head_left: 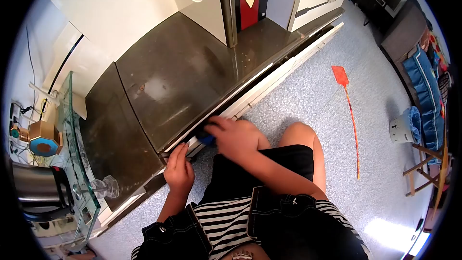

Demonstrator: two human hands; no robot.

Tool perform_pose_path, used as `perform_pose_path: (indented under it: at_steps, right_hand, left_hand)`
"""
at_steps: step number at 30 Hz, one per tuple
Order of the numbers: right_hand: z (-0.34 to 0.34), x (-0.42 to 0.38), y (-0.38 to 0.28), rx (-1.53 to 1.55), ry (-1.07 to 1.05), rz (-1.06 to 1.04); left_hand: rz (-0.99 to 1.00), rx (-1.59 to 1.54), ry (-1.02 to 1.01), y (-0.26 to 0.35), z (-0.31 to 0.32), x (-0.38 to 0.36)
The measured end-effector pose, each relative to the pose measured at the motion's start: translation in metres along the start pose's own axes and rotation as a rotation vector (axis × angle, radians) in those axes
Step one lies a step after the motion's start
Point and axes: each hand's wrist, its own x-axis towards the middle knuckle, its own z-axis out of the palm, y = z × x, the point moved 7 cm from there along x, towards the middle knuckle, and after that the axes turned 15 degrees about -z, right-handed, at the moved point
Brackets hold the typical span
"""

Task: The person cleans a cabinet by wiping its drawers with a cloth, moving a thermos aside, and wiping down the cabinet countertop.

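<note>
My left hand [179,171] is at the near corner of a low cabinet with a dark, glossy top [178,62]. Its fingers are pressed together against the edge, and what they pinch is hidden. Blurred by motion, my right hand [234,138] hangs over the narrow gap of a pulled-out white drawer [257,94], fingers pointing into it. Just under those fingers shows a dark blue thing [206,138], partly covered; I cannot tell whether the right hand grips it.
A glass shelf [72,130] with a steel kettle [41,190] stands at left. White speakers [204,14] rest on the cabinet. On the speckled floor lies a red fly swatter [340,75]; a lined bin [402,129] and wooden stool [426,171] are at right.
</note>
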Motion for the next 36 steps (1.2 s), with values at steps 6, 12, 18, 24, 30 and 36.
perform_pose_path:
  at_steps: [6,12,18,24,30,36]
  right_hand:
    - [-0.079,-0.018,0.111,-0.218,0.182,0.268]
    - [-0.138,-0.025,0.217,-0.405,0.253,0.441]
    - [-0.143,-0.026,0.240,-0.521,0.202,0.487]
    - [-0.097,-0.018,0.141,-0.402,0.150,0.280]
    - [-0.012,-0.010,0.017,-0.304,-0.071,0.069]
    - [0.021,0.005,-0.047,-0.051,-0.056,-0.084]
  left_hand:
    - [0.022,0.020,0.057,0.008,-0.001,0.005]
    - [0.047,0.020,0.069,0.010,-0.001,0.005]
    - [0.015,-0.024,0.080,0.004,0.001,0.001]
    - [0.039,-0.020,0.078,0.006,0.000,0.001]
    - [0.036,-0.039,0.063,0.005,0.000,0.000]
    - [0.025,-0.002,0.072,-0.001,0.003,-0.005]
